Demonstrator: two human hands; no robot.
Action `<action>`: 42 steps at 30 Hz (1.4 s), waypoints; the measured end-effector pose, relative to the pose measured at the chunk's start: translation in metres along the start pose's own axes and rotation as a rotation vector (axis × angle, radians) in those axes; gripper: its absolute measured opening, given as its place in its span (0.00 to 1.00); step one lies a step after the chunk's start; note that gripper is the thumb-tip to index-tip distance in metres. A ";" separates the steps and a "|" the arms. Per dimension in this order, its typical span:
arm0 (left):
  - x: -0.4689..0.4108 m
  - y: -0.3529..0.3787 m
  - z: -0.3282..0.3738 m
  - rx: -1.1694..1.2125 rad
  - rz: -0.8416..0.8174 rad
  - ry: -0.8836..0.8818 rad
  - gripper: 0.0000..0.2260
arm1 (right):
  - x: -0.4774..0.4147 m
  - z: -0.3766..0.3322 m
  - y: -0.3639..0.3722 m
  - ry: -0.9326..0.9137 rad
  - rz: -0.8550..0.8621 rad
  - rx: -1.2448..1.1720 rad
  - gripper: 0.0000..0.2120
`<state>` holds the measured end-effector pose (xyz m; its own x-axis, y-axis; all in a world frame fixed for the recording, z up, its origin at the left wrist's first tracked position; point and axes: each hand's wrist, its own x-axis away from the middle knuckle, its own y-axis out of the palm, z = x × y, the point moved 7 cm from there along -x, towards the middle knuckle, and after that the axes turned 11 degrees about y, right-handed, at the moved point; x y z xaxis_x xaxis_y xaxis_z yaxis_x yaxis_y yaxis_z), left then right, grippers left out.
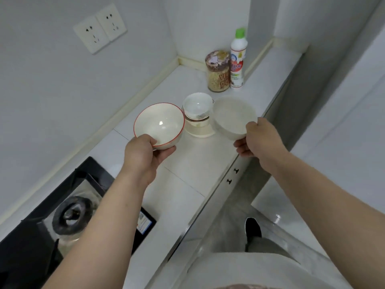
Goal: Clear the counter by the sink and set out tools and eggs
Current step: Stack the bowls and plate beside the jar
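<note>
We are gripping by the rim — left hand (pixel 143 152), red-rimmed bowl (pixel 159 125) at 1 o'clock; right hand (pixel 258 138), white bowl (pixel 233 116) at 11.

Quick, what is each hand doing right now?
Left hand: grips the red-rimmed bowl.
Right hand: grips the plain white bowl.

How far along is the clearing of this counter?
Early on: nothing looks finished. In hand: the left hand holds a red-rimmed bowl, the right hand a white bowl. To do: stacked dishes, a jar and a bottle stand on the counter, and no eggs or tools show.
</note>
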<state>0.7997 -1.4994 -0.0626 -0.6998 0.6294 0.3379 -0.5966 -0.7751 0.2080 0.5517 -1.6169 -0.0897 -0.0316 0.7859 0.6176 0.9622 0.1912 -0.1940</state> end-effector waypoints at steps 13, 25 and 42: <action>-0.044 0.025 0.002 -0.010 0.205 -0.020 0.16 | -0.116 -0.087 0.062 -0.041 -0.116 0.224 0.19; -0.106 0.015 -0.008 -0.046 0.210 -0.080 0.16 | -0.173 -0.092 0.111 -0.048 -0.029 0.523 0.19; -0.133 0.021 -0.019 -0.065 0.180 -0.121 0.18 | -0.192 -0.092 0.117 -0.131 -0.002 0.669 0.16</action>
<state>0.8730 -1.5980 -0.1212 -0.7475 0.4666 0.4728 -0.4930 -0.8667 0.0759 0.6952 -1.7997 -0.1605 -0.1062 0.8415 0.5296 0.5891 0.4824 -0.6483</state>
